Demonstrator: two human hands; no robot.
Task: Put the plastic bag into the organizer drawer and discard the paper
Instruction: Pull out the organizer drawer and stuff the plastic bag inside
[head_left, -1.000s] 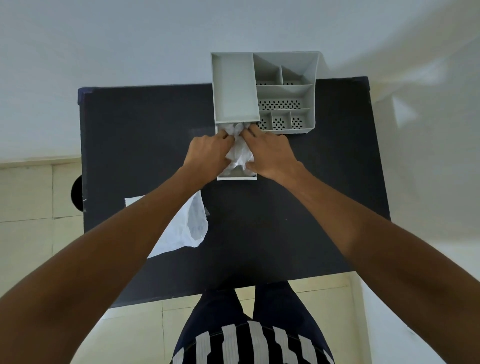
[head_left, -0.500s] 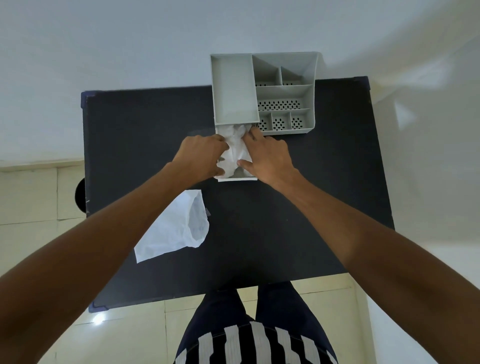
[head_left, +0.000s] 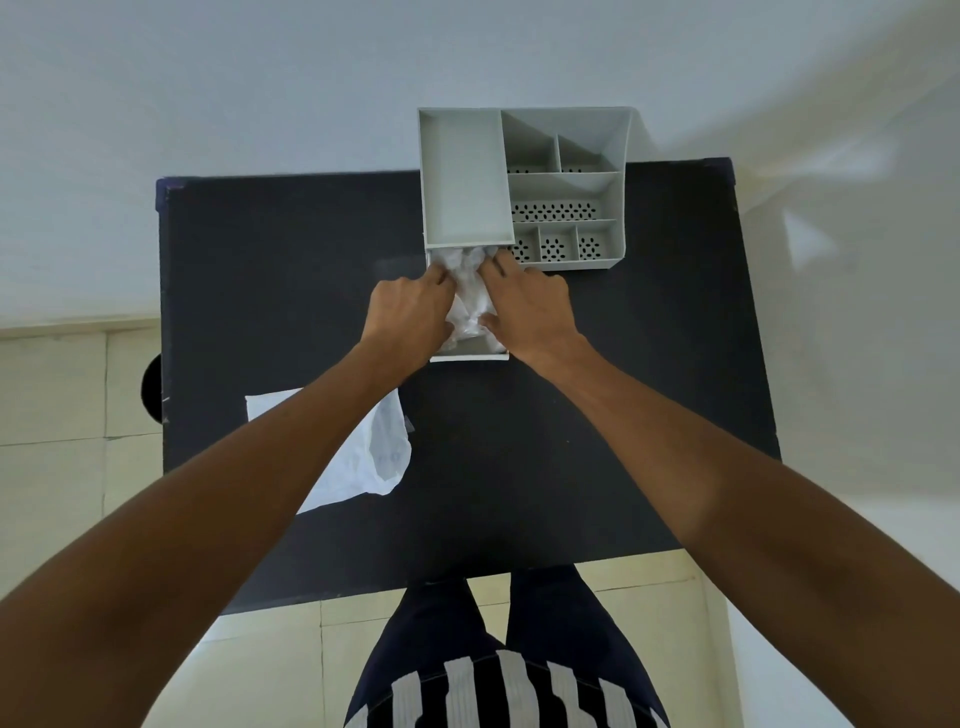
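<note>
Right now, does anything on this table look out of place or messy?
The plastic bag bulges crumpled above the open drawer, with both hands on it. The white paper lies loose on the table, partly under the left arm.

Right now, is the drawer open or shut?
Open: the drawer is pulled out from the organizer, with the bag inside.

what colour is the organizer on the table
Light grey organizer, its small compartments' floors perforated with dark holes; seen in the head view.
</note>
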